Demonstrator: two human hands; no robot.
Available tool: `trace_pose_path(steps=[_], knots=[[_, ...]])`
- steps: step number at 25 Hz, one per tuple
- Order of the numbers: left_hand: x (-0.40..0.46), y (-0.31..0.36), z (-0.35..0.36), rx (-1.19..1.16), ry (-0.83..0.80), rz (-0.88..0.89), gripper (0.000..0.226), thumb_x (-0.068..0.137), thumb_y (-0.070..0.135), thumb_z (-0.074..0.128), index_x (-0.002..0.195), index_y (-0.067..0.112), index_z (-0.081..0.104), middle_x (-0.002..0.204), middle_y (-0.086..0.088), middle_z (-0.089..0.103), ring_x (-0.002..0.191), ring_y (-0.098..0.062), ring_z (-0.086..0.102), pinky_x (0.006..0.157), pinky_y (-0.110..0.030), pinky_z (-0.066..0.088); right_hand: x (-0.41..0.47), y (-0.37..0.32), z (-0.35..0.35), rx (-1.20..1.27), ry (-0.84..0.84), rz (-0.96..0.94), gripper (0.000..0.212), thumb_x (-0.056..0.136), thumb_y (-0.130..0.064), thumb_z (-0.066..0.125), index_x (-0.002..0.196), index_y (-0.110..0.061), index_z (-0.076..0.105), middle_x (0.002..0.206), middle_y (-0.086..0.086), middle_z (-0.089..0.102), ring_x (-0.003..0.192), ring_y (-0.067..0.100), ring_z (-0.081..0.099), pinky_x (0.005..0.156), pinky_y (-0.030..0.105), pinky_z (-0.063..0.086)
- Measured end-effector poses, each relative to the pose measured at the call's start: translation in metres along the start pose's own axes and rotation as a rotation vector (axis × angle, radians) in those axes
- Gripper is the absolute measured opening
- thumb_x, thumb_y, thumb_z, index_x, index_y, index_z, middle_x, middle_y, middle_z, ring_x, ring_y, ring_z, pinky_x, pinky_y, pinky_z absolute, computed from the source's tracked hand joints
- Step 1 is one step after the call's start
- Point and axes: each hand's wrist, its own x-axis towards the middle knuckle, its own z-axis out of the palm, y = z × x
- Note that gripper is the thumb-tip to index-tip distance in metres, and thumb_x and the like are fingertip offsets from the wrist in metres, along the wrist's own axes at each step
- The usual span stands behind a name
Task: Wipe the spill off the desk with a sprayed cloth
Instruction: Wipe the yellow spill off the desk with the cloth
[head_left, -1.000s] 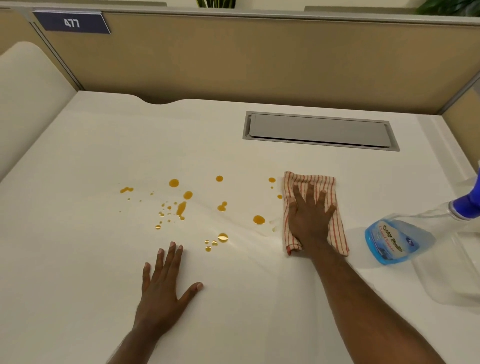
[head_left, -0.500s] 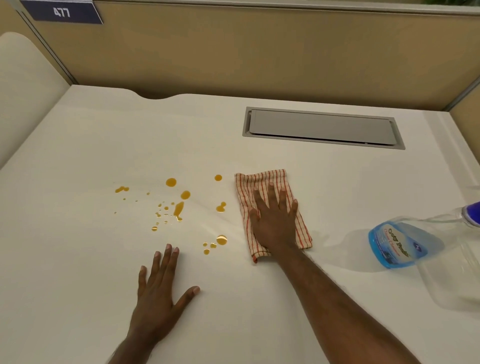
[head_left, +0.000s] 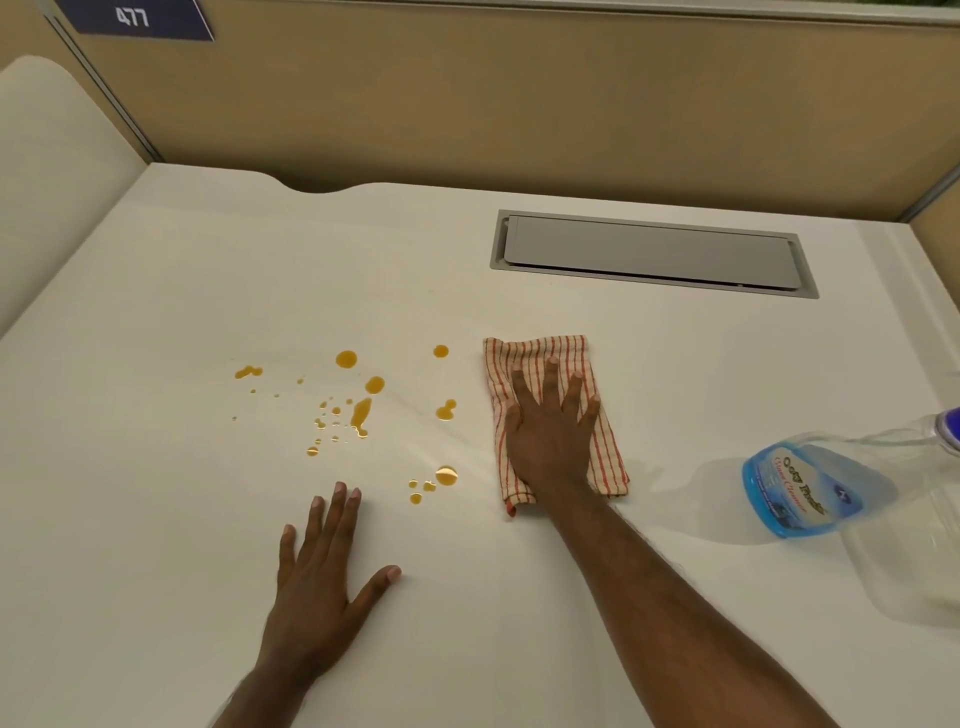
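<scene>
Amber droplets of spilled liquid (head_left: 358, 410) lie scattered across the middle of the white desk top (head_left: 156, 519), some round, one stretched into a short streak, with a small cluster nearer the person. Just to their right, a folded white cloth with thin red stripes (head_left: 553, 358) lies flat on the desk, close beside the nearest drops but not over them. The right hand (head_left: 553, 436) presses down on this cloth, palm flat and fingers straight and spread, gripping nothing. The left hand (head_left: 322, 577) rests flat on the bare desk nearer the person, fingers straight and together, thumb angled out, just short of the lowest drops. At the right edge, well apart from the cloth, a clear plastic spray bottle with a blue label (head_left: 800, 493) is seen at a slant, partly cut off. Farther back, a grey rectangular cable flap (head_left: 649, 249) sits recessed in the desk, before a tan partition (head_left: 519, 104) bearing a dark blue sign marked 477 (head_left: 140, 18).
</scene>
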Motion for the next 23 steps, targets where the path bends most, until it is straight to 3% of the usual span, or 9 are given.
trace_pose_path(steps=[8,12,15,19,23], knots=[[0.000,-0.002,0.003,0.033,0.006,0.003,0.086,0.080,0.082,0.011,0.148,0.038,-0.019,0.159,0.014,-0.016,0.146,-0.007,-0.018,0.120,-0.045,-0.008,0.003,-0.010,0.005,-0.040,0.003,-0.004,0.051,0.098,-0.042,0.025,0.148,-0.034,0.019,0.159,0.003,0.014,0.143,0.043,0.004,0.111,0.067,0.003],[0.001,-0.002,0.003,0.029,0.013,0.005,0.084,0.082,0.080,0.014,0.148,0.038,-0.017,0.160,0.015,-0.015,0.146,-0.007,-0.017,0.120,-0.046,-0.006,0.018,0.030,-0.008,0.013,0.093,0.201,0.048,0.097,-0.036,0.032,0.145,-0.034,0.028,0.158,0.002,0.018,0.142,0.044,0.007,0.110,0.067,0.004],[0.001,-0.002,0.003,0.030,0.016,0.002,0.083,0.083,0.078,0.016,0.149,0.037,-0.014,0.160,0.015,-0.013,0.146,-0.007,-0.016,0.120,-0.047,-0.004,0.027,0.062,-0.018,0.031,0.086,0.278,0.049,0.098,-0.038,0.027,0.147,-0.034,0.023,0.159,0.003,0.015,0.143,0.044,0.004,0.109,0.069,0.000],[0.000,-0.002,0.003,0.021,0.018,-0.002,0.084,0.083,0.078,0.016,0.149,0.037,-0.015,0.160,0.015,-0.014,0.146,-0.006,-0.017,0.120,-0.046,-0.005,0.031,0.048,-0.017,0.015,0.060,0.186,0.048,0.099,-0.036,0.028,0.146,-0.032,0.024,0.158,-0.001,0.019,0.142,0.046,0.004,0.108,0.071,0.001],[-0.001,-0.001,0.002,0.003,0.016,-0.005,0.085,0.082,0.079,0.015,0.149,0.036,-0.016,0.159,0.017,-0.016,0.145,-0.004,-0.019,0.120,-0.042,-0.008,0.023,-0.014,-0.005,-0.009,-0.021,-0.103,0.049,0.097,-0.032,0.032,0.146,-0.034,0.026,0.158,-0.005,0.019,0.143,0.044,0.004,0.109,0.069,0.003]])
